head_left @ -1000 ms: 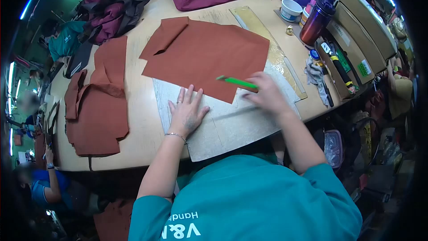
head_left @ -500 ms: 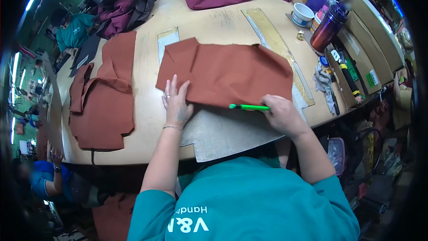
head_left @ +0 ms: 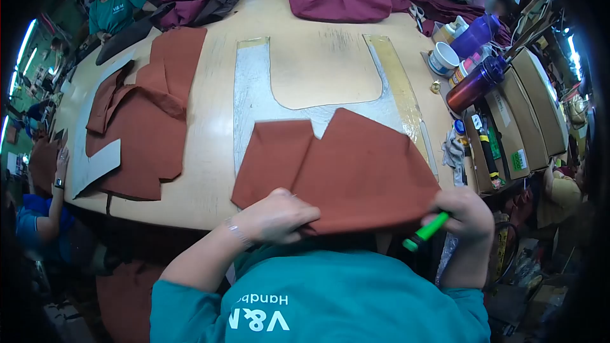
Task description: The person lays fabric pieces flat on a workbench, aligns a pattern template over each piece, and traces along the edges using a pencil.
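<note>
A rust-brown fabric piece (head_left: 356,165) is spread over the near part of a grey U-shaped template (head_left: 305,108), its near edge at the table's front. My left hand (head_left: 279,216) is closed on the near left edge of the fabric. At the near right corner, my right hand (head_left: 464,213) grips the cloth, with a green pen-like tool (head_left: 429,232) also held in its fingers. The tool's dark end points down and left. The fabric covers the template's near part.
More rust-brown fabric (head_left: 152,127) lies to the left, with a grey template (head_left: 105,168) at it and a co-worker's hand (head_left: 61,165) near. A maroon bag (head_left: 340,0) rests at the back. Bottles (head_left: 476,82), a white tub (head_left: 443,58) and cardboard boxes (head_left: 534,114) stand right.
The brown fabric has moved towards me, uncovering the template's U-shaped opening. My left hand, flat before, now grips the cloth's edge. A grey template now shows at the left fabric.
</note>
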### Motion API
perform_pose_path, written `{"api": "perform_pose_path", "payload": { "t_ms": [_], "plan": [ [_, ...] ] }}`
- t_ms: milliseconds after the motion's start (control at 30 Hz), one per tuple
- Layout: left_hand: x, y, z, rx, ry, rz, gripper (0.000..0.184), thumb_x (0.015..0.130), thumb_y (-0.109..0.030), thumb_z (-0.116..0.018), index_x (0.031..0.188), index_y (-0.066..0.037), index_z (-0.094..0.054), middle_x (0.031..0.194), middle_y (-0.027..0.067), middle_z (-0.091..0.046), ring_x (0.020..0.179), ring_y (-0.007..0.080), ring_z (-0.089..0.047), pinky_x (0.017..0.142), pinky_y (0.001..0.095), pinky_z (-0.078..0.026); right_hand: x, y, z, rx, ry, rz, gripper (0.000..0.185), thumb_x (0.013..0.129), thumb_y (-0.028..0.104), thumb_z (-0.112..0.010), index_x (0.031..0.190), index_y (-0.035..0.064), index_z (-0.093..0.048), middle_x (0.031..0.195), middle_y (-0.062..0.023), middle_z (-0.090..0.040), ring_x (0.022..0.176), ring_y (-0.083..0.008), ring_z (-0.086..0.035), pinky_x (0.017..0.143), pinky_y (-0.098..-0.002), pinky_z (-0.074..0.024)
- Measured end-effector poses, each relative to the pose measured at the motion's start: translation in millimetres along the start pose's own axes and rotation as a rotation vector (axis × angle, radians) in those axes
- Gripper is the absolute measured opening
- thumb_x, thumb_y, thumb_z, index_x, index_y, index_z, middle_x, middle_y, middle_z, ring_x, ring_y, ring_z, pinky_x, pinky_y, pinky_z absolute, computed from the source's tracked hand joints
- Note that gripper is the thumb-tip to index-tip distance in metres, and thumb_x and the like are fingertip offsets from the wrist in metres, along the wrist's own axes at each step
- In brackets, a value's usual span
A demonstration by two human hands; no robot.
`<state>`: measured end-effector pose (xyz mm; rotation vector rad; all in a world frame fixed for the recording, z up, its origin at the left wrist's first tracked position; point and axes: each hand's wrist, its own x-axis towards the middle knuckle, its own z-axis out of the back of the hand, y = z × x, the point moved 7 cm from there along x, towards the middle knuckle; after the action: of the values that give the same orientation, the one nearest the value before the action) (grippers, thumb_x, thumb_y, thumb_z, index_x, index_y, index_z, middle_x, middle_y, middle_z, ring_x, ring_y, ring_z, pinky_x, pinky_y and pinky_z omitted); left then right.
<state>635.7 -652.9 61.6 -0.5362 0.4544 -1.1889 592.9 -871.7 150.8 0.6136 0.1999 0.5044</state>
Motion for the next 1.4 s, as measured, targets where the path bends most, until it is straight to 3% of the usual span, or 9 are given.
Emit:
{"api": "perform_pose_path", "payload": {
  "t_ms": [167, 333, 467, 600, 633, 733, 800, 933, 1400],
  "plan": [
    [-45, -36, 83, -0.243, -0.107, -0.089, 0.017, 0.064, -0.009, -0.062, 0.079, -0.007, -0.054, 0.066, 0.0099, -0.054, 0.066, 0.0281, -0.056, 0.059, 0.0362, -0.044, -11, 17, 45, 0.279, 0.137, 0.239, 0.029, 0.058, 0.025, -0.079, 0.065, 0.0054, -0.058, 0.057, -0.0063, -0.053, 0.053, -0.0247, -0.055, 0.047, -0.0328, -0.0393],
    [-6, 78, 176, 0.002, -0.209, 0.368, 0.029, 0.063, -0.001, -0.06, 0.091, -0.004, -0.062, 0.08, 0.009, -0.064, 0.074, 0.0178, -0.059, 0.069, 0.0298, -0.047, 111, -65, 81, -0.324, 0.037, -0.282, 0.019, 0.064, 0.014, -0.067, 0.08, 0.0044, -0.065, 0.071, -0.0103, -0.063, 0.069, -0.0248, -0.061, 0.064, -0.0318, -0.047],
    [2, 75, 359, 0.761, -0.884, 0.116, 0.027, 0.057, 0.009, -0.044, 0.077, 0.001, -0.062, 0.08, 0.0128, -0.062, 0.081, 0.0219, -0.06, 0.072, 0.0281, -0.046, 164, -59, 217, -0.771, -0.877, 0.103, 0.023, 0.065, 0.006, -0.057, 0.087, 0.0044, -0.063, 0.086, -0.0131, -0.06, 0.081, -0.0283, -0.058, 0.075, -0.0327, -0.0457],
    [-36, -1, 441, 0.451, -1.311, -0.093, 0.021, 0.077, -0.006, -0.044, 0.072, -0.002, -0.064, 0.067, 0.0048, -0.059, 0.061, 0.012, -0.051, 0.057, 0.0245, -0.04, 122, 34, 265, -0.591, -1.239, 0.131, 0.033, 0.08, 0.034, -0.058, 0.077, 0.0016, -0.062, 0.079, -0.0149, -0.062, 0.074, -0.023, -0.061, 0.069, -0.0349, -0.0463],
    [-39, -12, 437, 0.196, -1.286, -0.078, 0.018, 0.081, -0.011, -0.05, 0.072, -0.003, -0.064, 0.059, -0.0036, -0.053, 0.049, 0.0046, -0.044, 0.044, 0.0191, -0.035, 110, 59, 252, -0.425, -1.177, 0.088, 0.028, 0.081, 0.026, -0.06, 0.071, -0.0001, -0.06, 0.074, -0.0121, -0.061, 0.073, -0.0196, -0.06, 0.066, -0.0329, -0.0463],
    [-64, -46, 391, 0.535, -1.179, -0.33, 0.008, 0.081, -0.006, -0.052, 0.081, -0.001, -0.058, 0.079, 0.0047, -0.057, 0.073, 0.0115, -0.054, 0.066, 0.0232, -0.044, 79, 59, 240, -0.743, -1.245, 0.098, 0.009, 0.076, 0.012, -0.058, 0.08, 0.0043, -0.059, 0.079, -0.0094, -0.06, 0.076, -0.0206, -0.06, 0.07, -0.0318, -0.0469],
    [-84, -44, 330, 1.333, -1.187, -0.131, 0.015, 0.066, -0.001, -0.063, 0.08, -0.007, -0.065, 0.085, 0.0072, -0.062, 0.079, 0.0213, -0.061, 0.072, 0.0303, -0.048, 60, 49, 198, -0.707, -1.223, 0.092, 0.018, 0.071, 0.004, -0.055, 0.088, 0.0065, -0.062, 0.081, -0.0081, -0.059, 0.078, -0.0218, -0.058, 0.074, -0.0313, -0.045],
    [-103, 30, 205, 0.334, -1.245, 0.059, 0.014, 0.067, 0.003, -0.059, 0.077, -0.004, -0.065, 0.097, 0.0061, -0.056, 0.106, 0.0226, -0.048, 0.091, 0.0342, -0.04, 42, 23, 90, -0.581, -1.034, 0.353, 0.026, 0.061, -0.015, -0.055, 0.079, 0.0029, -0.063, 0.072, -0.0078, -0.054, 0.07, -0.021, -0.054, 0.059, -0.0294, -0.0433],
    [-102, 39, -11, 0.117, -0.391, 0.431, 0.023, 0.064, -0.006, -0.061, 0.086, -0.011, -0.066, 0.104, 0.0057, -0.058, 0.113, 0.0287, -0.045, 0.096, 0.0523, -0.027, -37, -74, -94, -0.174, -0.565, -0.215, 0.025, 0.055, 0.003, -0.061, 0.08, 0.0019, -0.06, 0.081, -0.0108, -0.051, 0.075, -0.0272, -0.05, 0.069, -0.0355, -0.0429]
  ]
}}
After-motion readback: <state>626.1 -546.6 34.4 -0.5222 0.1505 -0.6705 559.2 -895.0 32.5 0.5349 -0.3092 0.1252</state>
